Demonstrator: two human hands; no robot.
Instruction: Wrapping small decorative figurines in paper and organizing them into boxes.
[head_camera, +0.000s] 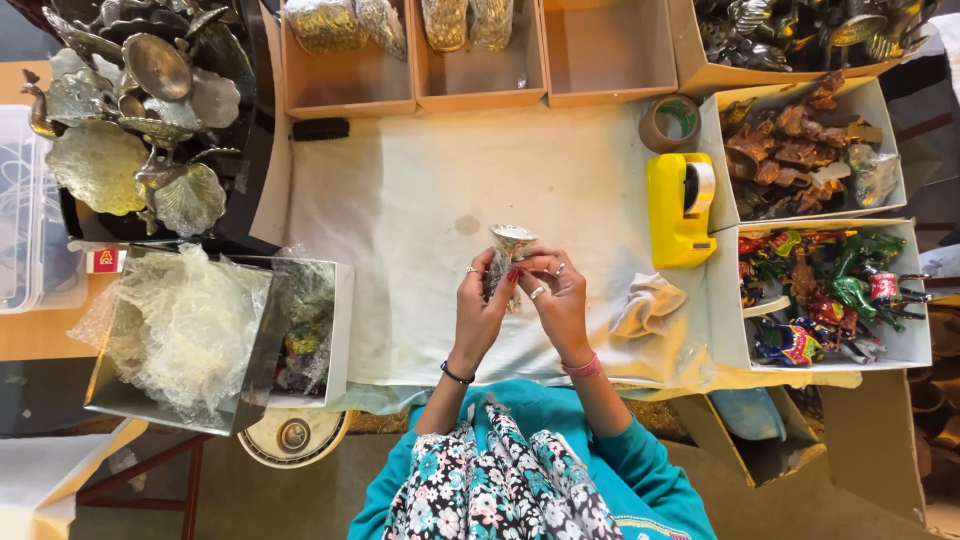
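Small silvery metal figurine (508, 250), plastic-wrapped, held upright above cloth

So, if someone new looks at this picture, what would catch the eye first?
Probably the two hands at the centre: the left hand and right hand hold a small silvery wrapped object above the white cloth. Next comes the bright yellow tape dispenser to the right. At the upper left, a pile of shiny metal dishes also stands out.

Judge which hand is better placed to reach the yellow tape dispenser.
Probably the right hand: the yellow tape dispenser sits on its side, close by. The left hand would have to cross over; both now hold the wrapped metal piece.
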